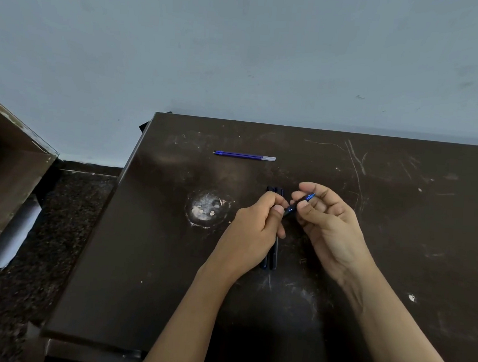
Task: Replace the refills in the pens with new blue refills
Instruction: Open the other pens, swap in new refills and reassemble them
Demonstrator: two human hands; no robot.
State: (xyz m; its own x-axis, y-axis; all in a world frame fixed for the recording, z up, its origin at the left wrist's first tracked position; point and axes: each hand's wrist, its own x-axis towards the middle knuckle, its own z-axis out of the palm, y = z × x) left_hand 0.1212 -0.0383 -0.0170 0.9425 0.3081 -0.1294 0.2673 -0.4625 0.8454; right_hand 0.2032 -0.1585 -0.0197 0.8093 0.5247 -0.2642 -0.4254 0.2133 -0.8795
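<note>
Desk (399,220): dark, scratched top against a pale wall, with a worn round patch (206,208) left of the hands.
Left hand (253,224): fingers curled round the lower barrel of the held pen (291,209), thumb pressed on top.
Right hand (325,220): thumb and fingertips pinch the blue front end of the same pen.
Spare pens (272,256): two dark ones lie side by side on the desk under the hands, partly hidden by the left hand.
Held pen, place: slants between the two hands, lifted off the desk, blue end up and to the right.
Refills (244,155): two thin blue ones lie together near the far edge, well apart from the hands.
Handling: the pen is likely light, stiff and smooth, so it may slip when twisted. The refills look slender and could bend.
Where to hold: probably barrel in one hand and front section in the other, close to the joint. Take a refill near its middle.
</note>
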